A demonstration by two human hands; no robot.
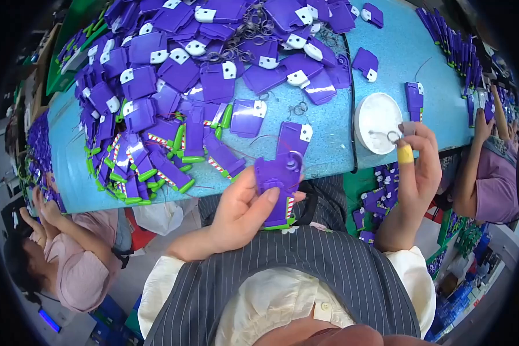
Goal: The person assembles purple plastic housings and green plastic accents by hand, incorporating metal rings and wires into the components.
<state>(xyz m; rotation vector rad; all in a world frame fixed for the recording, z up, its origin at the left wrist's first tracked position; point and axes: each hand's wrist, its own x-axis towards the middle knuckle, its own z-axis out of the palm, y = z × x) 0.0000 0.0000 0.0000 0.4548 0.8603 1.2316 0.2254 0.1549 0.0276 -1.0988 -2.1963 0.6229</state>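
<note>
My left hand [242, 210] grips a purple plastic shell [275, 172], thumb across its face. The shell has a round socket at its upper corner and a red-and-white striped strip with a green edge at its lower end. A thin red wire shows beside it. To the right, my right hand [419, 167] is raised with its fingertips pinched on a small coiled wire spring [392, 137]. Yellow tape wraps one of its fingers. The spring is over the near edge of a round white dish [358, 124], which has white matter inside.
Purple shells with white corners [138, 83] heap over the blue table [323, 135]. Loose wire springs [299, 108] lie among them. Green-tipped purple pieces [170, 170] pile at the left. A black cord [353, 86] crosses the table. Co-workers [81, 259] sit at both sides.
</note>
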